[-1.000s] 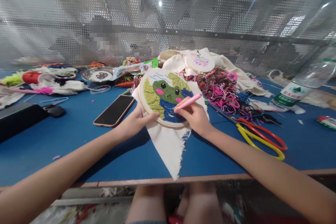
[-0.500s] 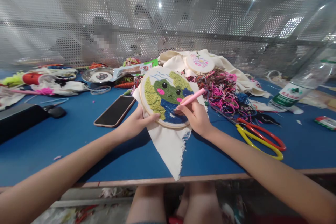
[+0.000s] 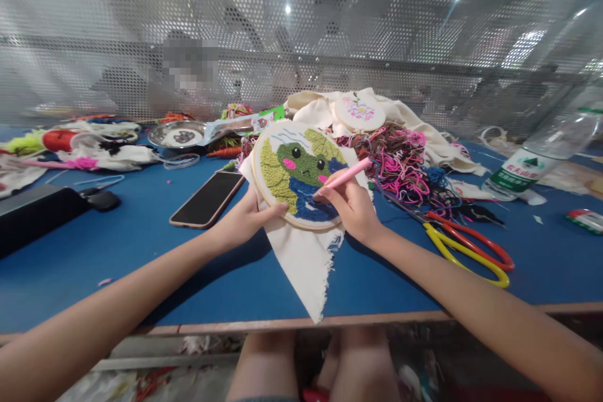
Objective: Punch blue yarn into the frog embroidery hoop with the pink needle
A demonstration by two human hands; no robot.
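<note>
My left hand (image 3: 245, 220) grips the lower left rim of a round embroidery hoop (image 3: 301, 174), holding it tilted up off the blue table (image 3: 141, 245). The hoop frames a green frog design with yellow-green leaves and blue stitching. Cream cloth (image 3: 306, 264) hangs from the hoop down past the table's front edge. My right hand (image 3: 351, 207) is closed round a pink punch needle (image 3: 343, 174), its tip pressed into the blue stitched area at the lower right of the design.
A black phone (image 3: 207, 199) lies left of the hoop. Red and yellow scissors (image 3: 471, 248) lie at right, beside a tangle of pink and dark thread (image 3: 400, 166). Behind it sit cream cloth with a second hoop (image 3: 360, 112), a metal dish (image 3: 176, 134) and a plastic bottle (image 3: 541, 154).
The hoop and both hands have barely shifted. The pink needle's tip has moved slightly within the blue stitched area.
</note>
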